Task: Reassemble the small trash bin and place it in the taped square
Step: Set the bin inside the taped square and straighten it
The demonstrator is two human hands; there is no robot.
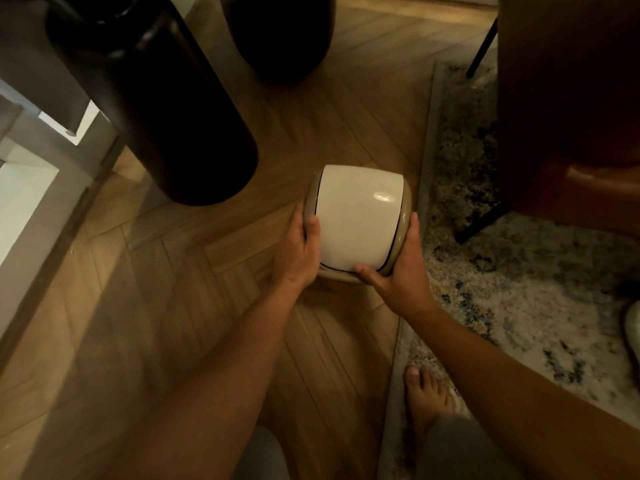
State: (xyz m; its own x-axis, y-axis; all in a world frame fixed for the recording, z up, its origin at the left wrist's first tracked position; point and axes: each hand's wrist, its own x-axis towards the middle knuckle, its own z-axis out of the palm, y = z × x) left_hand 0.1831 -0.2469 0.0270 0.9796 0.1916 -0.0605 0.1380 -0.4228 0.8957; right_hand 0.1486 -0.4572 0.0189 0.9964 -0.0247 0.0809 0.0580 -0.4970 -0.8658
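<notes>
Glossy, smooth, seemingly plastic bin lid (358, 216); matt wood-look herringbone floor (194, 289); rough woven rug (512, 299).

Dim, warm light falls on a wooden herringbone floor (145, 306); two tall dark vases (156, 98) stand at upper left; a speckled pale rug (519, 289) covers the right side; a brown leather chair (571, 116) on thin black legs rests on it; white panels (24, 202) brighten the left edge.

One bin (358, 216) sits on the floor (173, 306), with two hands on it: left (298, 252) and right (398, 271). Two dark vases (156, 98) (280, 32) stand nearby. There is one rug (519, 289), one bare foot (424, 400) and one chair (571, 116).
</notes>
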